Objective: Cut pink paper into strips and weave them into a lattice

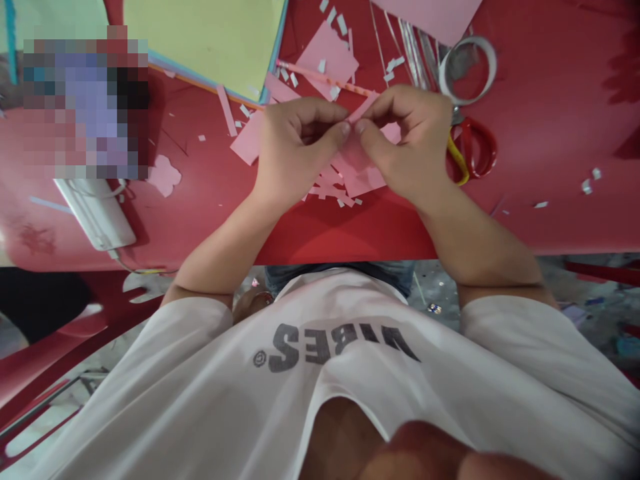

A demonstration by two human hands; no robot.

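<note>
My left hand (295, 147) and my right hand (410, 137) meet over the red table (550, 153), thumbs and fingertips pinched together on a small pink paper piece (356, 153). Both hands are closed on it. More pink paper scraps (333, 190) lie under and just in front of the hands. Part of the piece is hidden by my fingers.
Red-handled scissors (475, 150) and a white tape roll (467, 67) lie right of my right hand. A pink sheet (327, 57), a yellow-green sheet (210, 37) and thin paper strips (413, 43) sit farther back. A white device with cable (95, 213) is at left.
</note>
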